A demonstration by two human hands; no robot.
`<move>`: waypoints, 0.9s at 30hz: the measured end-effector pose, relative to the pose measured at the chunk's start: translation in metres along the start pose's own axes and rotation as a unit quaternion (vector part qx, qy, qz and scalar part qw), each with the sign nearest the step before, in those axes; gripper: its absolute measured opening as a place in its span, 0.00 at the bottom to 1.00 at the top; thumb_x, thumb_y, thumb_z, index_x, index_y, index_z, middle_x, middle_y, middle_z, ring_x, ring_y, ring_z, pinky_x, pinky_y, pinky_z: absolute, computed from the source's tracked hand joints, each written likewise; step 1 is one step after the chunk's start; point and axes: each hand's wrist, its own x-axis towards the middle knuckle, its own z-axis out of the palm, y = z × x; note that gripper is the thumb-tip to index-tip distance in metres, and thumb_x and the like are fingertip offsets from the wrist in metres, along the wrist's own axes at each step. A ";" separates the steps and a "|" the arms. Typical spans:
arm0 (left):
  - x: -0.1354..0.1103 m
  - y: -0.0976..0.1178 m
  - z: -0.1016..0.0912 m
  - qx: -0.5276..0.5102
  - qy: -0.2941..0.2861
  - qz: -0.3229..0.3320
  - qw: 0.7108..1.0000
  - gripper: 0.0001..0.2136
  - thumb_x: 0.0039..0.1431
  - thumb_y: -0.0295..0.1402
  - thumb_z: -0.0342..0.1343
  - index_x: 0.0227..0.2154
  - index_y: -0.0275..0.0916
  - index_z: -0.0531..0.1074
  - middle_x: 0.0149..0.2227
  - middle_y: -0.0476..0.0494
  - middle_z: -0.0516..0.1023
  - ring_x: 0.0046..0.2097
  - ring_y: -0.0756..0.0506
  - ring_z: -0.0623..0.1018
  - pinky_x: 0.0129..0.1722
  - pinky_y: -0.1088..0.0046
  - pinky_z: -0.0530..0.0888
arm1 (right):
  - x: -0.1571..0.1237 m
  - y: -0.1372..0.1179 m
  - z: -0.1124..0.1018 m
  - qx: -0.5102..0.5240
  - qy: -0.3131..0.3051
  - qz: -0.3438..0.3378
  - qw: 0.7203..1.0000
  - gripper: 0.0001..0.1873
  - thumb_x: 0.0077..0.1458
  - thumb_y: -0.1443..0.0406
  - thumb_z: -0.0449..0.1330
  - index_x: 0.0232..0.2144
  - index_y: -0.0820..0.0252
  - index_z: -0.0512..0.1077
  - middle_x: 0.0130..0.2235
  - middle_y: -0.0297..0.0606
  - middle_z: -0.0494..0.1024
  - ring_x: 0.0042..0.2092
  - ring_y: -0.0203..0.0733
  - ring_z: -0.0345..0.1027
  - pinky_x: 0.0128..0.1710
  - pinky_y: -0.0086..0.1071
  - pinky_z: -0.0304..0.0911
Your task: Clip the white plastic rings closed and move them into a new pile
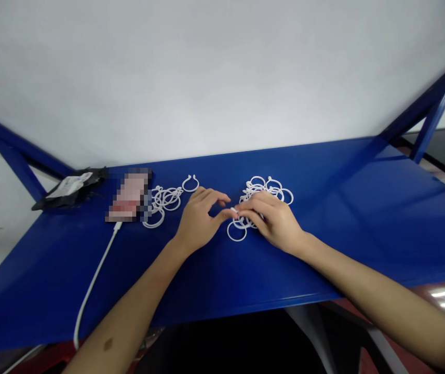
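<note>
My right hand [274, 221] reaches over a pile of white open rings with small ball ends, like shower curtain rings [287, 196]. Its thumb and forefinger are pinched on the ball ends of one white ring [237, 240], whose loop shows below the fingertips. Just left of it, my left hand [201, 218] is open, thumb and fingers apart. The left thumb tip is at the pinched ends; whether it presses on them I cannot tell. Part of the pile is hidden under my right hand.
A smaller group of white rings [171, 200] lies left of my left hand, with a single ring [190, 190] behind. Farther left are a phone [129, 195] with a white cable [96, 275] and a black plastic packet [72, 188]. The blue table [342, 218] meets a pale wall.
</note>
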 end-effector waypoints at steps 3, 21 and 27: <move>0.003 -0.021 -0.004 0.209 0.042 -0.045 0.976 0.14 0.64 0.43 0.56 0.44 0.39 0.76 0.45 0.37 0.77 0.50 0.34 0.69 0.51 0.53 0.68 | 0.005 0.010 -0.004 -0.061 0.057 0.020 0.996 0.10 0.66 0.67 0.56 0.42 0.59 0.77 0.39 0.42 0.80 0.41 0.43 0.71 0.43 0.39 0.68; 0.003 0.000 0.000 0.148 0.038 0.060 0.986 0.05 0.67 0.32 0.53 0.34 0.41 0.71 0.33 0.46 0.78 0.39 0.43 0.71 0.42 0.63 0.66 | 0.004 0.014 -0.009 -0.133 0.068 0.057 0.987 0.09 0.67 0.63 0.55 0.44 0.56 0.75 0.41 0.42 0.78 0.44 0.48 0.66 0.47 0.45 0.62; -0.006 0.015 0.010 0.079 0.045 0.182 0.979 0.07 0.66 0.30 0.56 0.31 0.41 0.70 0.30 0.49 0.76 0.36 0.46 0.71 0.41 0.67 0.68 | -0.003 -0.010 0.001 0.002 0.007 0.115 0.993 0.09 0.66 0.61 0.56 0.44 0.56 0.73 0.36 0.38 0.78 0.40 0.44 0.70 0.42 0.40 0.65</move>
